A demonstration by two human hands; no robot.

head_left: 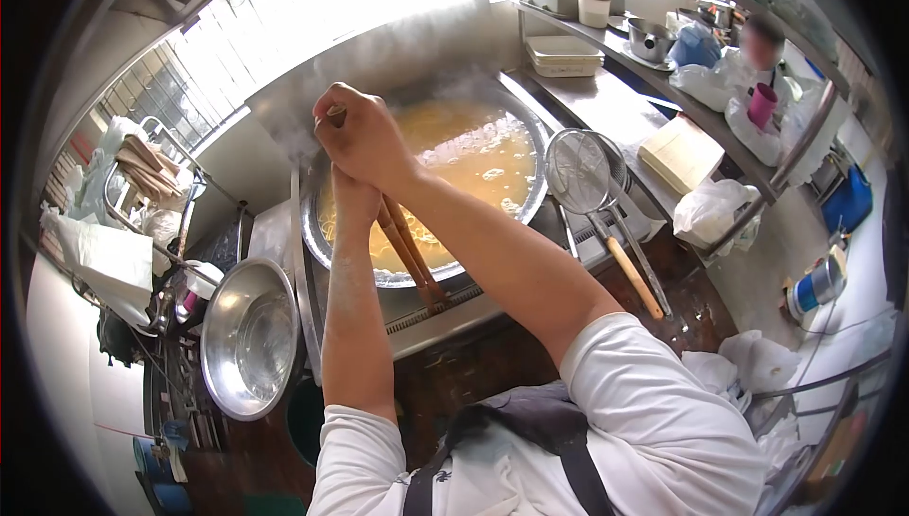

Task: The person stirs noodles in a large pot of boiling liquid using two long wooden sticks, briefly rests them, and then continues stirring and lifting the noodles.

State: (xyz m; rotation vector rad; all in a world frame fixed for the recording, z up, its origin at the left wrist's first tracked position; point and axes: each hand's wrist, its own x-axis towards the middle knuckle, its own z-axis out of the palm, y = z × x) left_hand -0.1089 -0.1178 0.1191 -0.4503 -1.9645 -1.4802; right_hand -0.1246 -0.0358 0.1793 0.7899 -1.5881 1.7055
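Note:
My right hand [365,133] is closed in a fist over the large round pan [542,161], with the round end of a wooden stick [335,115] showing at its top. Right below it, against its underside, my left hand [355,196] is closed on the stick too; its fingers are mostly hidden. Two brown wooden lengths [407,246] show between my forearms and slant down to the pan's near rim. Cloudy yellow liquid [473,151] with foam and pale pieces fills the pan, and steam rises from it.
A long-handled mesh strainer [579,170] rests right of the pan. On the left stands a wide metal basin [251,338]. A steel counter [625,118] and a shelf [606,38] with pots and tubs run along the right. Another person [757,52] is at the far right.

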